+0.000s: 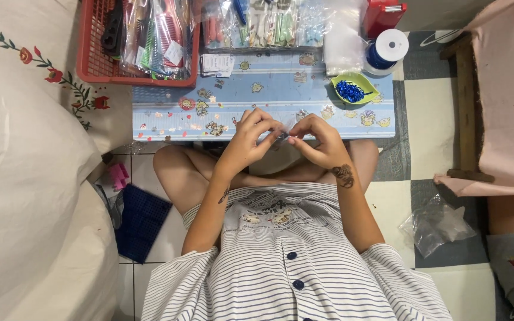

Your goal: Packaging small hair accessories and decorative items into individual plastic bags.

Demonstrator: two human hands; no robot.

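Head view: left hand [250, 132] and right hand [316, 138] meet fingertip to fingertip over near edge of blue worktop [281, 89], pinching a small clear packet [282, 134] between them. Long axis left-right; neither nearer. Green dish of blue ties [352, 90] beyond right hand.
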